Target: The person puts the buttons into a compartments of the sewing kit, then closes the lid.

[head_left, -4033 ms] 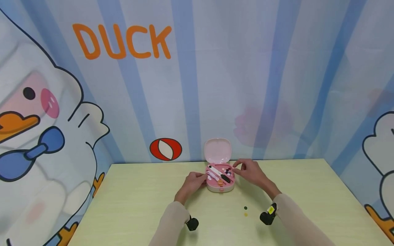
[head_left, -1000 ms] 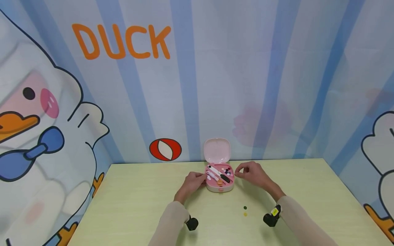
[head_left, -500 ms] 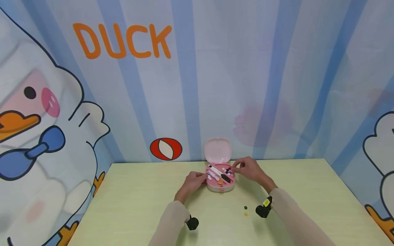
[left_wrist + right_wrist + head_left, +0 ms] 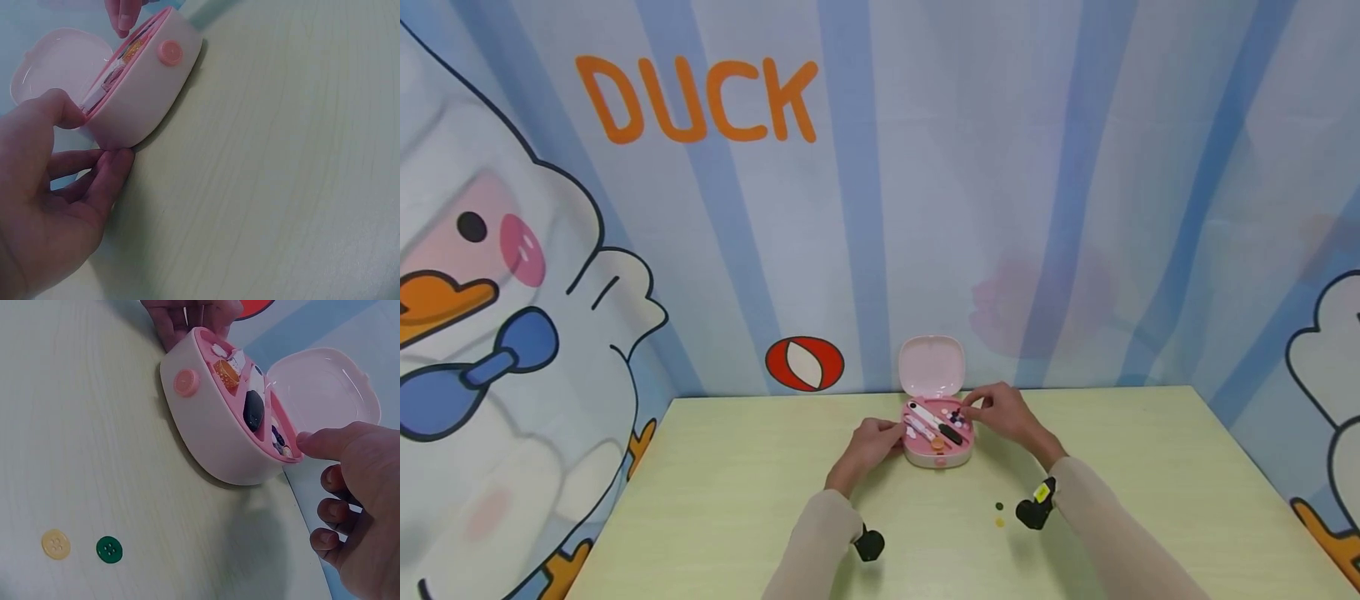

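Observation:
A pink and white sewing box (image 4: 937, 457) stands near the back of the table, its lid (image 4: 932, 367) raised. My left hand (image 4: 868, 450) grips its left side, thumb on the rim and fingertips low on the wall. Over the right compartment reaches my right hand (image 4: 1006, 412); in the right wrist view its thumb tip is right at the rim by several small buttons (image 4: 279, 440), the other fingers bent. I cannot tell whether it pinches anything. Inside the box lie a black-handled tool (image 4: 254, 410), an orange thimble-like piece (image 4: 226, 374) and slim white items (image 4: 917, 427).
A green button (image 4: 109, 549) and a yellow button (image 4: 56, 544) lie flat on the pale wooden table (image 4: 737, 500), in front of the box and to its right. A duck-print curtain (image 4: 940, 208) hangs directly behind the table's back edge.
My right hand, beside the box's right edge one second ago, has moved left and slightly away from me, its fingertips now over the button compartment. Left hand and box stay in place.

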`<move>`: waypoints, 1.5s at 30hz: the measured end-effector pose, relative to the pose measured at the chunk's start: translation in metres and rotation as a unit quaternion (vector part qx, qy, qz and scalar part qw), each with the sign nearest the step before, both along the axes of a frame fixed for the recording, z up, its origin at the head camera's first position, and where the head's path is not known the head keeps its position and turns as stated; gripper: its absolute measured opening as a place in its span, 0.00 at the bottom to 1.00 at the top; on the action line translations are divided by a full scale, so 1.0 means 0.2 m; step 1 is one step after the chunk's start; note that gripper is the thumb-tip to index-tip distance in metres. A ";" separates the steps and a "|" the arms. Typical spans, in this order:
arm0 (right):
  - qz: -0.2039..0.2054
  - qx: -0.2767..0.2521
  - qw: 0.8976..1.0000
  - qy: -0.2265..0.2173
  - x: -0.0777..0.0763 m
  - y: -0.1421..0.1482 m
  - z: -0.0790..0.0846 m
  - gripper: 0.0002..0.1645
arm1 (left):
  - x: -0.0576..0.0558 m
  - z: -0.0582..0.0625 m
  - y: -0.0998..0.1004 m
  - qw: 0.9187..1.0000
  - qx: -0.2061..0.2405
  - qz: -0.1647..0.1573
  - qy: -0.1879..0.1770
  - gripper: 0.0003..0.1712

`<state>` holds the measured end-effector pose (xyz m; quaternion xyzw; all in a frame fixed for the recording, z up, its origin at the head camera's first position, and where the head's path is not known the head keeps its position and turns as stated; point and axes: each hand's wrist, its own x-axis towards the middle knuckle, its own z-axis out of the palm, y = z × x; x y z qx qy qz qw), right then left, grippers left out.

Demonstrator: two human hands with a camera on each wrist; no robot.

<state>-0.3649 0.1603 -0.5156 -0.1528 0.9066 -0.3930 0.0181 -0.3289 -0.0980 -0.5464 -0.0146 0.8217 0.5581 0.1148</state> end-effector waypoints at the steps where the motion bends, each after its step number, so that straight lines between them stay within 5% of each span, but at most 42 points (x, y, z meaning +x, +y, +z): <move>1: -0.002 -0.001 1.000 -0.001 0.00 0.00 0.00 0.07 | 0.00 0.00 0.00 1.000 0.000 0.000 0.000 0.25; 13: 0.006 0.012 0.999 0.031 0.06 0.07 0.04 0.10 | 0.00 0.00 0.00 1.000 -0.004 0.004 -0.004 0.25; 25: 0.044 0.035 0.997 0.049 0.21 0.18 0.07 0.08 | 0.00 0.01 0.00 1.000 0.007 0.011 -0.011 0.25; 34: 0.093 0.029 0.994 0.052 0.34 0.24 0.00 0.08 | 0.01 0.01 0.00 1.000 0.001 0.006 -0.006 0.26; 45: 0.117 0.022 0.993 0.002 0.48 0.28 -0.14 0.08 | 0.01 0.00 0.00 1.000 -0.002 0.004 -0.004 0.26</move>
